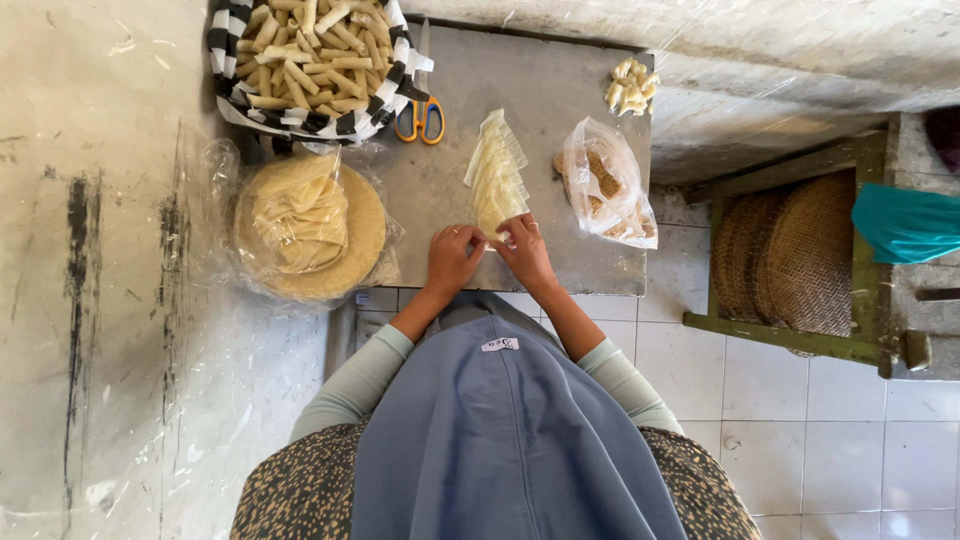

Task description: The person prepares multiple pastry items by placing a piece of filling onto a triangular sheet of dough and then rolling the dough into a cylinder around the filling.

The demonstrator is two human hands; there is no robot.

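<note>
White tiled floor, grey table, green wooden chair with woven seat.

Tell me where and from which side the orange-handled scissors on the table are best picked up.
Take the scissors by the orange finger loops. These point toward the person, with the blades running away alongside the striped basket. Coming from the near side looks best: the loops lie bare on the grey table, while the basket crowds the blades.

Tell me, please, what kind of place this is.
Probably a small home kitchen or cottage workshop for snacks. Both hands, left hand and right hand, work at a row of pale wrappers on a grey table, beside a basket of rolled sticks.
</note>
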